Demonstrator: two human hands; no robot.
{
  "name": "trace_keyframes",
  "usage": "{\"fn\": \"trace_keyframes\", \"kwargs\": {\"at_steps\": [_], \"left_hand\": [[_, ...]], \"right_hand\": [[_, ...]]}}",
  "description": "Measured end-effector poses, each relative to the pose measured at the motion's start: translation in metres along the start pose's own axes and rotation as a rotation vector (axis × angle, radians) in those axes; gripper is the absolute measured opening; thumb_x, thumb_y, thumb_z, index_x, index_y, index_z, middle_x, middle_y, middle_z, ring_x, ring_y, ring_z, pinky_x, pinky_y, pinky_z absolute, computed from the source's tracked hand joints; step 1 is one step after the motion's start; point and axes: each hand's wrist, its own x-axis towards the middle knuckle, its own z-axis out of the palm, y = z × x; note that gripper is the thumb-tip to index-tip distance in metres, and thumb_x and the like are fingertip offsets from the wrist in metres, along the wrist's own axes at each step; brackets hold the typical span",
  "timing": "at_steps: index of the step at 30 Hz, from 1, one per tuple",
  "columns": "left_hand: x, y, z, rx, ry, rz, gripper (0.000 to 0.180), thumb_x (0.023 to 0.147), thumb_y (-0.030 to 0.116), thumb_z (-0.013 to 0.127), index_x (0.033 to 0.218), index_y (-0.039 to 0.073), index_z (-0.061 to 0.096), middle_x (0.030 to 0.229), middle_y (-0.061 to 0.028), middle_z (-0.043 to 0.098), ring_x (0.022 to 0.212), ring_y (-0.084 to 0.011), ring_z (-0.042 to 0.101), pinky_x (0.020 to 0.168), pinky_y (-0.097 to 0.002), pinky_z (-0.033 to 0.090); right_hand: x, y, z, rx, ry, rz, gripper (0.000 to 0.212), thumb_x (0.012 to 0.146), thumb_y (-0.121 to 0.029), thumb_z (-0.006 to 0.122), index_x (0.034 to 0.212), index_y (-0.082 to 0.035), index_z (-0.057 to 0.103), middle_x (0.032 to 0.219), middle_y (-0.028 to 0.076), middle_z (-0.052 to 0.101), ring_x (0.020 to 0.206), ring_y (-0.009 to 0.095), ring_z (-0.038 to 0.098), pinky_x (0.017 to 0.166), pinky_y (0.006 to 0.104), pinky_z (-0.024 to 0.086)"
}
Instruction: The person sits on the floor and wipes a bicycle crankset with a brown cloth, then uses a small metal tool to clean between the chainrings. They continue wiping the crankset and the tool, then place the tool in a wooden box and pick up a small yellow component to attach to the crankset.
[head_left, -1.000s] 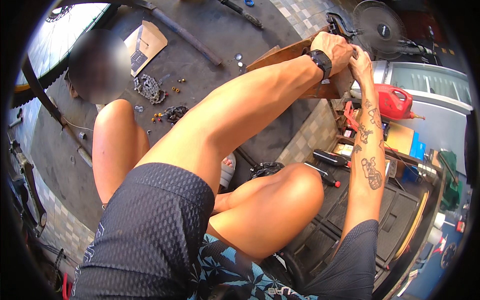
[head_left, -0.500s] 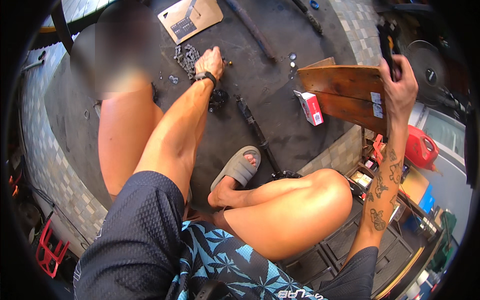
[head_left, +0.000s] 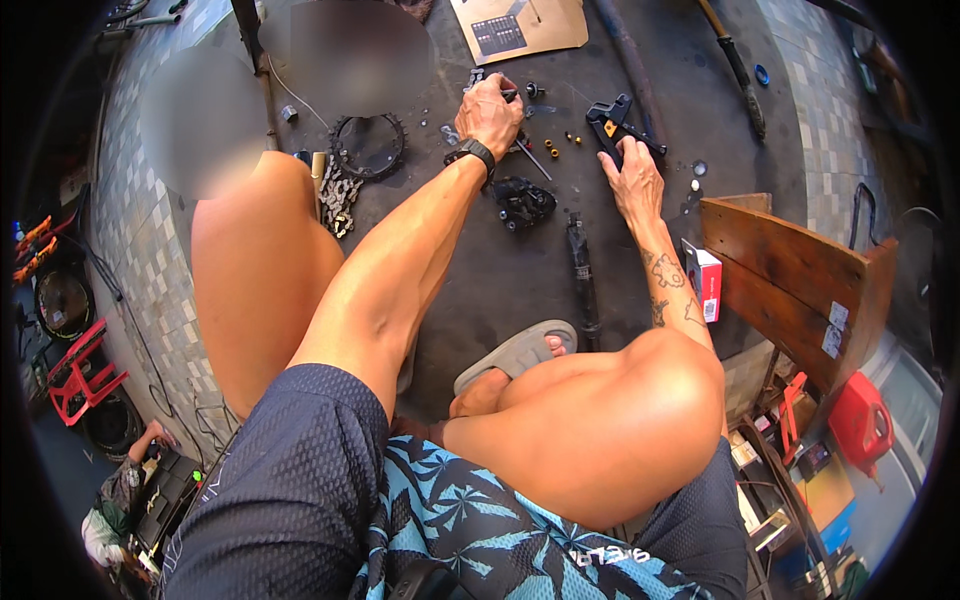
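My left hand (head_left: 490, 118), with a dark watch at the wrist, is closed on a small dark thing (head_left: 509, 95) at the fingertips. Its kind is mostly hidden by the fingers. A thin metal rod (head_left: 534, 160) sticks out beside the hand; whether it belongs to that thing I cannot tell. Right of it, my right hand (head_left: 634, 182) grips black pliers with orange parts (head_left: 612, 122), low over the dark mat. Small gold-coloured parts (head_left: 551, 149) lie between my hands. Nearer me are a black bike derailleur (head_left: 524, 203) and a dark shock-like tube (head_left: 580, 265).
A chain (head_left: 341, 203) and a toothed chainring (head_left: 368, 147) lie to the left. Cardboard (head_left: 535, 38) and a long rusty tube (head_left: 630, 60) lie at the back. A wooden box (head_left: 785, 265), a red-and-white carton (head_left: 706, 285) and a red jerrycan (head_left: 857, 425) are at right.
My right hand has come left from beside the wooden box to above the mat, bringing the pliers along. My left hand stays closed over the mat, and the whole view has shifted.
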Motion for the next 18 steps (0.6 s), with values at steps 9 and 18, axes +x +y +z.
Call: {"fn": "trace_keyframes", "kwargs": {"at_steps": [9, 18], "left_hand": [[0.015, 0.033, -0.008, -0.171, 0.074, 0.019, 0.027, 0.094, 0.031, 0.067, 0.11, 0.012, 0.077, 0.107, -0.0155, 0.078, 0.097, -0.0328, 0.075, 0.088, -0.0403, 0.057], [-0.024, 0.079, 0.024, -0.417, -0.192, 0.001, 0.022, 0.097, 0.028, 0.066, 0.105, 0.011, 0.078, 0.095, -0.0168, 0.077, 0.089, -0.0307, 0.075, 0.082, -0.0406, 0.057]], "right_hand": [[-0.077, -0.003, -0.029, 0.185, 0.539, 0.101, 0.049, 0.096, -0.044, 0.073, 0.121, -0.002, 0.068, 0.128, 0.018, 0.062, 0.116, 0.031, 0.059, 0.097, 0.0465, 0.047], [-0.196, 0.11, -0.198, 0.552, 1.31, 0.538, 0.059, 0.096, -0.044, 0.075, 0.11, 0.013, 0.068, 0.121, 0.023, 0.069, 0.107, 0.025, 0.065, 0.093, 0.0403, 0.053]]}}
